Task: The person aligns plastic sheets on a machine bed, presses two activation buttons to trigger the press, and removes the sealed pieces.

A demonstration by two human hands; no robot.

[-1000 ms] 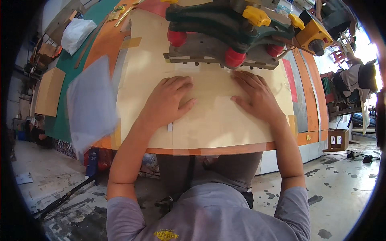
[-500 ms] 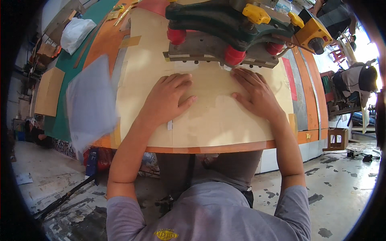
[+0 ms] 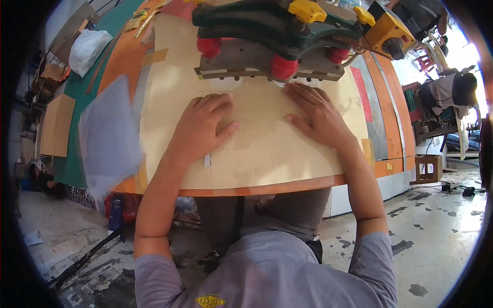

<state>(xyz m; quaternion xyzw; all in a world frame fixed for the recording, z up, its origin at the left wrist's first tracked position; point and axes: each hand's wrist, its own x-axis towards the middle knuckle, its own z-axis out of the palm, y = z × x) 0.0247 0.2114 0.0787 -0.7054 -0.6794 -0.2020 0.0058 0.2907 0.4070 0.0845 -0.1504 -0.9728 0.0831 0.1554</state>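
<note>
My left hand (image 3: 202, 124) lies palm down on a cream-coloured sheet (image 3: 251, 149) covering the table, its fingers stretched forward and thumb apart. To its right, my right hand (image 3: 319, 117) also rests on the sheet, fingers extended. Its fingertips reach close to the front edge of a flat metal plate (image 3: 246, 57). A glimpse of clear film appears between those fingertips and the plate, too small to make out. Above the plate stands a dark green cast machine frame (image 3: 251, 23) with red round feet (image 3: 284, 68) and yellow knobs (image 3: 307, 10). Neither hand holds anything visible.
A stack of clear plastic sheets (image 3: 109, 136) overhangs the table's left front edge. Farther left are a cardboard box (image 3: 57, 126) and a white plastic bag (image 3: 88, 51). At the back right sits a yellow control box (image 3: 387, 32) with a black dial.
The whole view has shifted slightly, so everything sits a little farther left. Both hands keep nearly the same place relative to the sheet and the metal plate.
</note>
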